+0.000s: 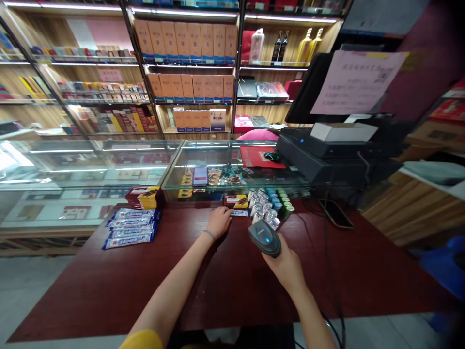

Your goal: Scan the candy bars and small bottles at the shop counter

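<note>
My right hand (288, 264) is wrapped round the handle of a dark barcode scanner (267, 239) with a blue light on its top. The scanner's head points forward and left, above the table. My left hand (219, 221) is low at the table's far side, its fingers closed on a slim blue-and-white packet (240, 213); part of the packet is hidden under it. Just behind the packet lie red and yellow snack packs (236, 201). Right of these stand rows of small cylinders with silver tops (260, 204), blue wrappers (274, 201) and green wrappers (286, 203).
Several blue-and-white packets (131, 230) lie on the left of the dark red table (225, 291), beside stacked red and yellow packs (143, 198). A glass counter (214, 150) borders the far edge. A phone (337, 214) and a hanging cable (329, 261) are at the right.
</note>
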The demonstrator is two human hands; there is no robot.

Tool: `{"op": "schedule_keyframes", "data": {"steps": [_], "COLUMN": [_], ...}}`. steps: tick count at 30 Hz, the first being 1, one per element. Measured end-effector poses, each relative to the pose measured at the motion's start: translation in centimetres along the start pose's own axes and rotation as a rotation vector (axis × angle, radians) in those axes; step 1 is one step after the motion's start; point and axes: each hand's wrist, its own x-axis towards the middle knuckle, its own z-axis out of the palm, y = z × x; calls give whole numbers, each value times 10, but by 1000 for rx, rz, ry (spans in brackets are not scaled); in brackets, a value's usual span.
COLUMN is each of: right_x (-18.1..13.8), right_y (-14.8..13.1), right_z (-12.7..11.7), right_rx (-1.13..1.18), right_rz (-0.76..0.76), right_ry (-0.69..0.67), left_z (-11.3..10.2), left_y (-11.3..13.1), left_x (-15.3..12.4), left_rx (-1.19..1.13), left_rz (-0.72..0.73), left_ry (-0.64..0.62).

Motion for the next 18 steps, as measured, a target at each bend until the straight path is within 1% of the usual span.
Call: {"op": "schedule_keyframes", "data": {"steps": [4, 8, 11, 13, 15, 16, 18], "right_x": [-2, -4, -4, -5, -5, -5, -5], "right_y": [3, 3, 1, -1, -3, -4, -8], "right_z": [5, 8, 8, 8, 9, 10, 13], "right_rx": [-9, -57, -52, -29, -2, 11, 45], "right_rz": [-15, -20, -26, -29, -30, -28, -24], "right_ry": [-5, -1, 16, 25, 33, 36, 31], "left_z": [-7, -9, -12, -19, -30, -36, -50], "left_y": [1, 3, 5, 6, 3, -1, -10], "left_x": [-3, -4, -6, -11, -19, -24, -39], "left_rx": [-20, -33, -30, -80, -206, -310, -611], "left_rz": [14, 14, 11, -2, -71, -141, -344], "left_ry": [-63, -90, -92, -57, 17, 50, 80]}}
